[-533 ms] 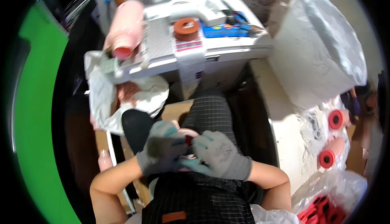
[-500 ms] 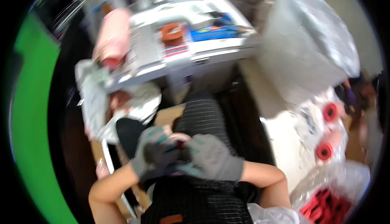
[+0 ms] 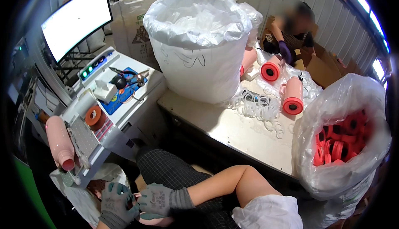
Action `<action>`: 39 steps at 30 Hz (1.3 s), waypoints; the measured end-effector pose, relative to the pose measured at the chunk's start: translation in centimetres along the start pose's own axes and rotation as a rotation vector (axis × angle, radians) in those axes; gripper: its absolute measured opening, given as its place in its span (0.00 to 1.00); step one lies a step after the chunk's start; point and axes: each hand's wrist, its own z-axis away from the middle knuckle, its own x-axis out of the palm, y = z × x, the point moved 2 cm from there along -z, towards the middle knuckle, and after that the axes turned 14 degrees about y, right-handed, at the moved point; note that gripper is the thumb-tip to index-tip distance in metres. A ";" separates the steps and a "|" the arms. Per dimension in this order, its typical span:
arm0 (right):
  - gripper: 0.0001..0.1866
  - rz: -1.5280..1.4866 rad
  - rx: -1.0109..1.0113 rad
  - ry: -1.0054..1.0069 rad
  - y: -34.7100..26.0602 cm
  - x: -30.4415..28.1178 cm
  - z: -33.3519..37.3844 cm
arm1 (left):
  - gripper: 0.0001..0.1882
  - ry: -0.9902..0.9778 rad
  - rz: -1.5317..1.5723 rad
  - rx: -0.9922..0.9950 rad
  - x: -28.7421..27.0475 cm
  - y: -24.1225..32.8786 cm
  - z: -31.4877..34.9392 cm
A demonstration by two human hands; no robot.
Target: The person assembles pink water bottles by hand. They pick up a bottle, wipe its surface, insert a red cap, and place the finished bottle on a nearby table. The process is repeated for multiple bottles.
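Low at the left, a pink bottle [image 3: 156, 221] lies across my lap, mostly hidden by my hands. My left hand [image 3: 115, 203], in a grey glove, has its fingers curled at the bottle's end. From the other side, my right hand [image 3: 161, 200], gloved alike, closes over the same end, and the hands almost touch. Whatever small part sits between the fingertips is too covered to make out. Just beyond my left hand is an open white bag [image 3: 118, 171] with brownish contents.
Another pink bottle [image 3: 60, 141] rests on the white machine [image 3: 137, 100] at left, near an orange tape roll [image 3: 95, 117]. On the table [image 3: 232, 139] are pink jugs [image 3: 292, 96], clear rings [image 3: 266, 112] and a big white sack [image 3: 199, 67]. A bag [image 3: 307, 154] holds red lids. A person [image 3: 293, 33] works behind.
My view has swung up and to the right, bringing in the table, the screen and the person. Both hands stay together on the bottle and now appear lower left.
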 end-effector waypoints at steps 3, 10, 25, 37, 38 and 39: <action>0.15 0.011 -0.085 -0.325 0.5 0.4 -1.3 | 0.18 -0.161 0.178 -0.085 0.9 -3.4 1.1; 0.20 -0.075 -0.011 0.012 -0.8 -2.7 -1.5 | 0.14 -0.083 0.075 -0.166 2.7 -2.6 0.6; 0.20 -0.104 -0.068 0.022 0.1 -1.8 -0.6 | 0.14 -0.114 -0.252 0.014 2.4 -0.9 -0.7; 0.11 -0.173 -0.086 -0.040 -0.3 -6.4 -1.2 | 0.17 0.120 0.388 -0.107 2.5 -1.6 -0.1; 0.10 -0.194 -0.092 -0.020 -0.6 -6.2 -1.3 | 0.18 0.139 0.437 -0.075 3.6 -2.5 1.0; 0.11 -0.204 -0.108 -0.007 -0.8 -5.8 -1.4 | 0.18 0.156 0.484 -0.039 4.2 -3.1 2.1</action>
